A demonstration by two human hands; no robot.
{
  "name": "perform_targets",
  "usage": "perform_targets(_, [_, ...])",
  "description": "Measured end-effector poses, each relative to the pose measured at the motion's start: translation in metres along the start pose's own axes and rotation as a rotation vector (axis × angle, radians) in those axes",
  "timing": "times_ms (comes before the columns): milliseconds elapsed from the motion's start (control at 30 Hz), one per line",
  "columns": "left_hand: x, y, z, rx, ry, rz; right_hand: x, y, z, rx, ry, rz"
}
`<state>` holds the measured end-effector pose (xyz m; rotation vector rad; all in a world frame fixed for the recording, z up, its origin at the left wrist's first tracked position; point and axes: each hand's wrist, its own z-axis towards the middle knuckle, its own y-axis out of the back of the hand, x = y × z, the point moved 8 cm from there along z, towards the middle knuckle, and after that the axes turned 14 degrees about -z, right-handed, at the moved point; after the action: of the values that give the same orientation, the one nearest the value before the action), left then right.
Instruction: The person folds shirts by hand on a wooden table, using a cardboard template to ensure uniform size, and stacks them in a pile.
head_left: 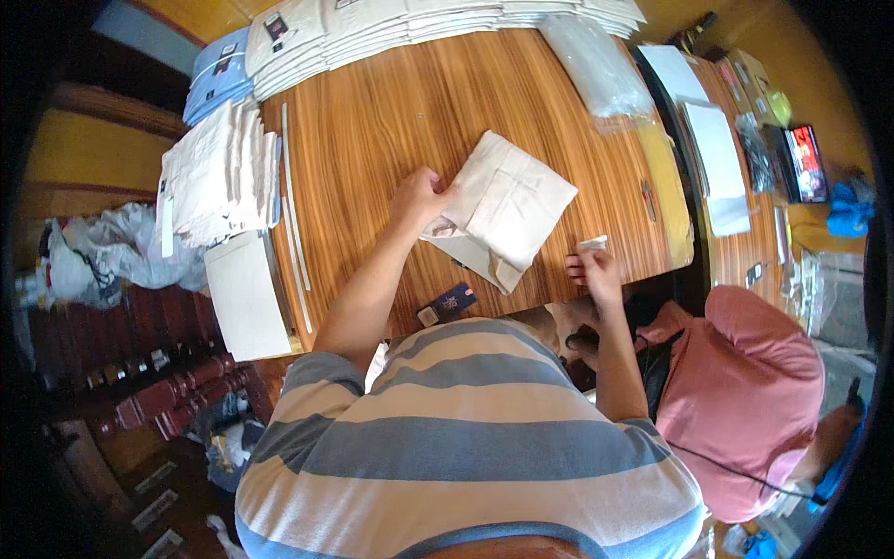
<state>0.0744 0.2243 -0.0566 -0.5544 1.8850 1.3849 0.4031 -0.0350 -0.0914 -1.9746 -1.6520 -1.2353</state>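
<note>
The head view looks down from just above the wearer's eyes, upright and unmirrored, facing forward and steeply down across the counter [363, 121]. It is close: the wearer's striped shirt [466, 410] fills the near middle, seen from the collar downward. Beyond it, both the left hand [421, 197] and the right hand [594, 270] fall within the central part. The lens is wide enough to take in the stacks [372, 39] on the far side, the plastic bags [135, 247] on the left and the screen [805, 163] on the right. Toward the dark, rounded rim, straight edges bend.
</note>
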Motion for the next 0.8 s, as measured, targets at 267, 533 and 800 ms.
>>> perform_targets(267, [0.035,-0.044,-0.034,0.215,0.146,-0.260,0.004,-0.048,-0.027,0.040,-0.129,-0.168])
perform_targets(533, [0.008,-0.054,-0.073,0.496,0.599,-0.986,0.056,-0.050,0.015,0.112,0.192,-0.296])
perform_targets(800, [-0.115,0.104,0.000,0.286,0.036,-1.105,0.301,-0.037,-0.024,0.125,0.643,-0.155])
